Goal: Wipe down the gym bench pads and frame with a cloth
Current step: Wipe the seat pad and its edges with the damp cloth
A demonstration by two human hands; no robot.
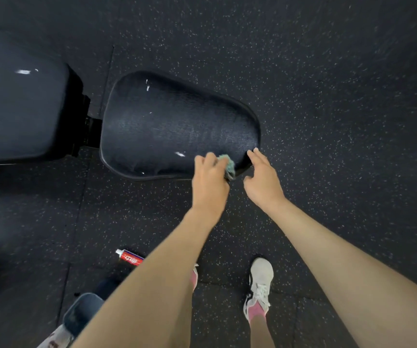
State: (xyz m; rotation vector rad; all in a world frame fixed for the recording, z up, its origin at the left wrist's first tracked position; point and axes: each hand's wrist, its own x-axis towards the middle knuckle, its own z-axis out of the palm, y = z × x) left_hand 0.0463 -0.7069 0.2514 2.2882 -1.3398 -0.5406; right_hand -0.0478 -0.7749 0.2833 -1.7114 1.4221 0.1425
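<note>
A black seat pad (172, 121) of the gym bench lies in the middle of the view, with the larger back pad (19, 109) to its left. My left hand (210, 179) grips a small teal cloth (228, 165) against the seat pad's near right edge. My right hand (262, 177) has its fingers straight and touches the pad's rim just right of the cloth. Most of the cloth is hidden under my left hand. The black frame (86, 121) shows in the gap between the two pads.
Black speckled rubber floor (340, 96) surrounds the bench. A red and white tube (129, 257) lies on the floor near my left arm. A bluish container (81, 312) stands at the bottom left. My feet in white shoes (259, 285) stand below the pad.
</note>
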